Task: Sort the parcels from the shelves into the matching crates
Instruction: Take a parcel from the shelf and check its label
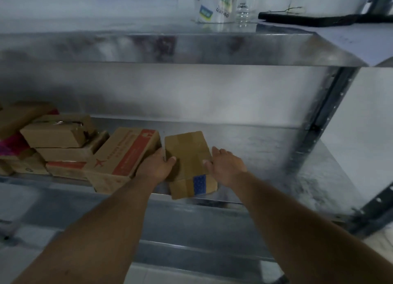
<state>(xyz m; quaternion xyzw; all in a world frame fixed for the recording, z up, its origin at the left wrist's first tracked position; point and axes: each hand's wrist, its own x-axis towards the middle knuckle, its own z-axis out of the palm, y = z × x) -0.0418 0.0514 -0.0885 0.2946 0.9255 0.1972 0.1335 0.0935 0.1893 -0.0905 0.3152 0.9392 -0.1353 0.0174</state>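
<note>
A brown cardboard parcel (187,156) with a blue sticker on its near end lies at the front edge of the middle metal shelf (276,156). My left hand (156,165) grips its left side, thumb on top. My right hand (225,165) holds its right side, thumb on the top face and fingers along the edge. Just left of it lies a larger parcel with a red stripe and star (125,156), partly over the shelf edge. A pile of several brown parcels (57,143) fills the shelf's left end.
The upper shelf (191,48) juts out above the hands and carries a clear plastic tub (214,7), a clear bottle (244,7) and a flat black object (308,18). A dark upright post (325,118) stands at the right. The shelf right of the parcel is bare metal.
</note>
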